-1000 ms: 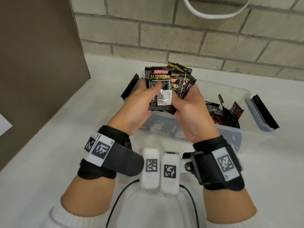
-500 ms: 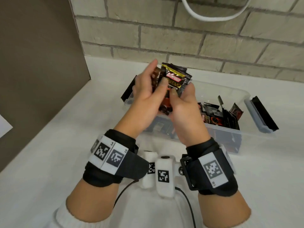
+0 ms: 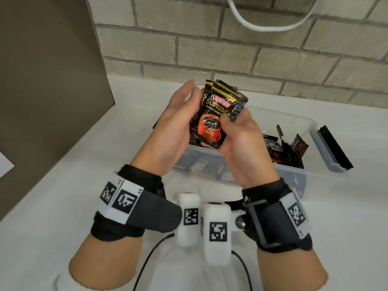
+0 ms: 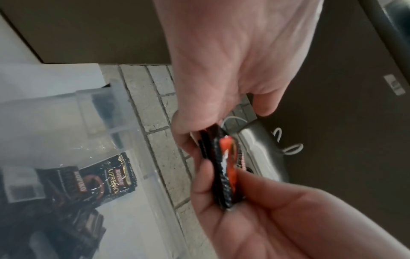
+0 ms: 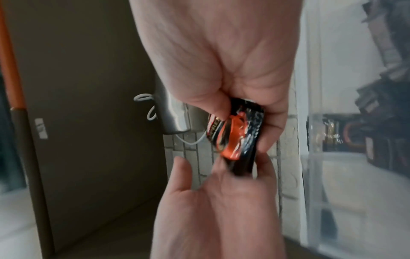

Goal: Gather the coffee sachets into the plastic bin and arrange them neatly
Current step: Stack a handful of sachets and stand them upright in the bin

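Observation:
A stack of black coffee sachets [image 3: 218, 116] with a red cup print is held upright above the left end of the clear plastic bin [image 3: 294, 177]. My right hand [image 3: 239, 135] pinches the stack, thumb on its front and fingers behind. With fingers straight, my left hand [image 3: 180, 122] presses its palm side against the stack's left edge. The wrist views show the stack edge-on [image 4: 224, 168] [image 5: 237, 136] between both hands. More sachets [image 3: 283, 152] stand in the bin's right half, and one sachet [image 4: 115, 177] lies against its wall.
The bin sits on a white counter [image 3: 63, 206] against a brick wall [image 3: 210, 49]. A grey and black latch [image 3: 331, 152] sticks out from the bin's right end. A brown panel [image 3: 48, 80] rises at the left. A white cable [image 3: 262, 26] hangs overhead.
The stack has been turned from its barcode side to its red-cup front and squared up. My left hand has let go of its grip and now lies flat against the stack's edge.

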Motion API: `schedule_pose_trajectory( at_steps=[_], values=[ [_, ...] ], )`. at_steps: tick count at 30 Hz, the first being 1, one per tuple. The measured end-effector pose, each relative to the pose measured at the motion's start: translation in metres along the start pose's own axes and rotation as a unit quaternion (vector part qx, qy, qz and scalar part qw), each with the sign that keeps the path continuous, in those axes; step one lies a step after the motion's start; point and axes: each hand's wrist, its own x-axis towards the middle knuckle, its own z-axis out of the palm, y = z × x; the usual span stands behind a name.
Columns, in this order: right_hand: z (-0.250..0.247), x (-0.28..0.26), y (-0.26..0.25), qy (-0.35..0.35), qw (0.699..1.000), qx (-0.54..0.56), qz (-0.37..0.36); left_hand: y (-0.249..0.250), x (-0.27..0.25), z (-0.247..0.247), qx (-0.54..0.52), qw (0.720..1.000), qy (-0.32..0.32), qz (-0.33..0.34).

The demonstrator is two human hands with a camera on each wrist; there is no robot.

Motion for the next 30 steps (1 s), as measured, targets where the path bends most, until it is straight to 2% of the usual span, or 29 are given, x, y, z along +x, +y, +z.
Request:
schedule_pose_trajectory(
  at_steps=[2, 6, 8, 10, 11, 13, 14, 17, 19, 21, 25, 27, 29, 30],
  values=[
    [-0.001, -0.002, -0.002, -0.035, 0.999, -0.035, -0.007, 0.000, 0.000, -0.005, 0.017, 1.000, 0.003, -0.019],
    [0.000, -0.004, 0.005, -0.122, 0.988, -0.096, 0.014, 0.000, -0.007, -0.003, 0.029, 0.996, -0.038, -0.073],
    [0.002, -0.004, 0.006, -0.096, 0.973, -0.211, -0.014, -0.001, -0.009, -0.001, 0.024, 0.996, -0.050, -0.073],
    [0.002, 0.000, 0.010, -0.031, 0.919, -0.386, -0.079, 0.000, -0.010, 0.000, 0.017, 0.995, -0.063, -0.073],
    [0.002, 0.000, 0.012, 0.001, 0.893, -0.436, -0.111, 0.000, -0.010, 0.000, 0.023, 0.995, -0.062, -0.074],
    [0.004, -0.002, 0.009, 0.025, 0.877, -0.457, -0.146, -0.001, -0.007, -0.001, 0.041, 0.995, -0.044, -0.074],
    [0.002, -0.004, 0.006, 0.007, 0.875, -0.460, -0.148, -0.002, -0.006, -0.001, 0.040, 0.996, -0.029, -0.075],
    [-0.004, -0.011, -0.010, -0.128, 0.866, -0.467, -0.126, 0.001, -0.005, -0.004, 0.012, 0.997, 0.007, -0.076],
    [-0.005, -0.013, -0.012, -0.191, 0.835, -0.501, -0.125, 0.003, -0.006, -0.001, 0.028, 0.996, -0.009, -0.079],
    [-0.001, -0.012, -0.005, -0.183, 0.806, -0.549, -0.124, 0.001, -0.009, 0.003, 0.082, 0.991, -0.051, -0.089],
    [-0.005, -0.008, 0.001, -0.091, 0.820, -0.522, -0.216, -0.003, -0.011, 0.007, 0.139, 0.978, -0.107, -0.110],
    [-0.008, -0.007, 0.001, -0.098, 0.823, -0.520, -0.208, -0.002, -0.012, 0.007, 0.133, 0.979, -0.110, -0.112],
    [-0.008, -0.005, 0.002, -0.107, 0.810, -0.547, -0.180, -0.003, -0.013, 0.006, 0.139, 0.979, -0.099, -0.113],
    [-0.006, -0.006, 0.004, -0.099, 0.802, -0.557, -0.191, -0.003, -0.012, 0.006, 0.149, 0.978, -0.098, -0.113]
  ],
)
